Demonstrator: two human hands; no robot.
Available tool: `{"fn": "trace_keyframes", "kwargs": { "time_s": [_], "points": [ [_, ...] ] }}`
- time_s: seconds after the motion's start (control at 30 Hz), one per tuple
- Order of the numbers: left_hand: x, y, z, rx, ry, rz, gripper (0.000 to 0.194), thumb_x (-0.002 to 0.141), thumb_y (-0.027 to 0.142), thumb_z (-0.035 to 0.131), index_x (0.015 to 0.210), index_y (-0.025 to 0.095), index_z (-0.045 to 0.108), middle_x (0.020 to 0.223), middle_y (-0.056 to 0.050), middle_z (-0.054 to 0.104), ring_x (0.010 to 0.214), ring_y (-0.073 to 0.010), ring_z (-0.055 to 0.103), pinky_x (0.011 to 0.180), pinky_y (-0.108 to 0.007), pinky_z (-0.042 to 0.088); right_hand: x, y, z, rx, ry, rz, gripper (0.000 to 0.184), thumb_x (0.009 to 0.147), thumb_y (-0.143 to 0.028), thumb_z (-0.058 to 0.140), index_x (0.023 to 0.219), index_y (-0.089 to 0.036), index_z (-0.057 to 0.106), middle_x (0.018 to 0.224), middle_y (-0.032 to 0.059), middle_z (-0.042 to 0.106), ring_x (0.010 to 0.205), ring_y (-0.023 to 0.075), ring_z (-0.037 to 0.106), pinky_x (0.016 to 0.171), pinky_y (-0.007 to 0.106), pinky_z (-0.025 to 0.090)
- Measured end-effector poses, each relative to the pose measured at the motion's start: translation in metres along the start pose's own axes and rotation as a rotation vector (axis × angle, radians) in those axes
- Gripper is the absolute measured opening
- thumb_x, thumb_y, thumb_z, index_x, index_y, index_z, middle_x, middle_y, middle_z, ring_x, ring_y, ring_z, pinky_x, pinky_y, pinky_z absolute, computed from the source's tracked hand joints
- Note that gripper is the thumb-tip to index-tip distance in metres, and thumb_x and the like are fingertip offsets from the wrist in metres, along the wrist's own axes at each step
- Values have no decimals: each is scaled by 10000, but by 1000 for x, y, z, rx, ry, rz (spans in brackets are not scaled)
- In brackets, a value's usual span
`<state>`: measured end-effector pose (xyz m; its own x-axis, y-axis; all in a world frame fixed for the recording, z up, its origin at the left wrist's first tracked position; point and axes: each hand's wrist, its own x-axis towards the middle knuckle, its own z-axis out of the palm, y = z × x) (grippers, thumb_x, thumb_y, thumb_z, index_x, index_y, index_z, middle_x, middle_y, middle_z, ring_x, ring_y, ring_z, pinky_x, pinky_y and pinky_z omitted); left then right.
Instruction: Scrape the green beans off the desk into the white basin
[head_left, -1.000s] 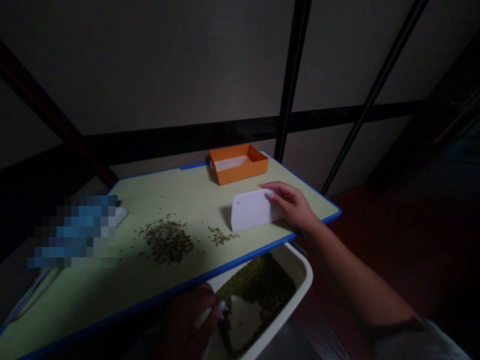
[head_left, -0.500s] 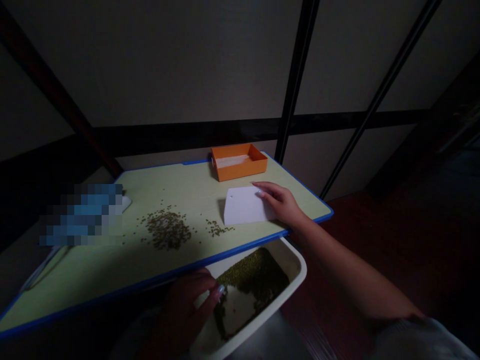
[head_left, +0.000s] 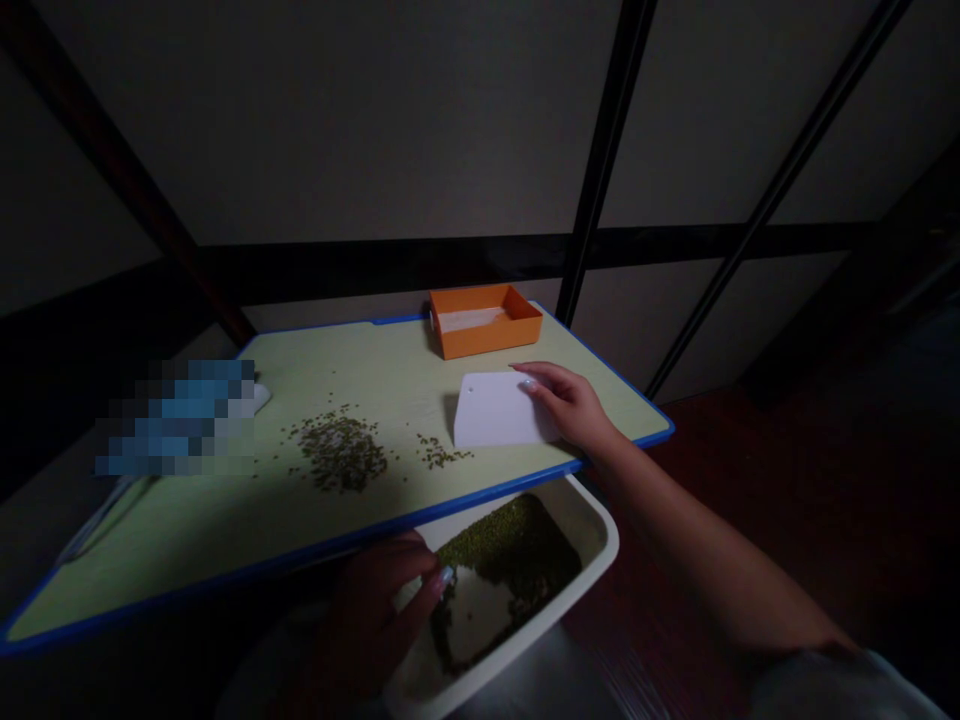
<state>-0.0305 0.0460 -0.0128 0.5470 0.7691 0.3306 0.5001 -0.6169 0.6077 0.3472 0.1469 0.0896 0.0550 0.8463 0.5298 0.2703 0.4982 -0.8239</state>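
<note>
Holding white scraper upright in right hand, frame centre-right, beside small bean pile. Left hand gripping white tub rim, lower centre. Mid-sweep, probably; next needing scraper dragged toward board edge over tub.

Orange tray at the far edge of a pale, blue-rimmed table, a blurred blue patch at its left, dark-framed wall panels behind.
</note>
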Motion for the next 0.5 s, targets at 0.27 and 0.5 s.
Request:
{"fn": "trace_keyframes", "kwargs": {
  "time_s": [0.27, 0.5],
  "points": [
    [3, 1, 3, -32, 128, 123, 620, 1333, 578, 529, 881, 201, 724, 829, 1, 664, 820, -200, 683, 877, -362, 596, 0, -5, 0, 16, -45, 17, 325, 1021, -525, 879, 1258, -331, 988, 1396, 101, 959, 1332, 337, 871, 1243, 568, 665],
    [-1, -4, 2, -23, 142, 124, 571, 1325, 569, 558, 934, 196, 743, 888, -12, 701, 862, -203, 710, 900, -369, 626, 2, -6, -2, 21, -63, 39, 287, 1016, -525, 895, 1207, -335, 994, 1363, 92, 967, 1318, 334, 871, 1243, 573, 661]
  ]
}}
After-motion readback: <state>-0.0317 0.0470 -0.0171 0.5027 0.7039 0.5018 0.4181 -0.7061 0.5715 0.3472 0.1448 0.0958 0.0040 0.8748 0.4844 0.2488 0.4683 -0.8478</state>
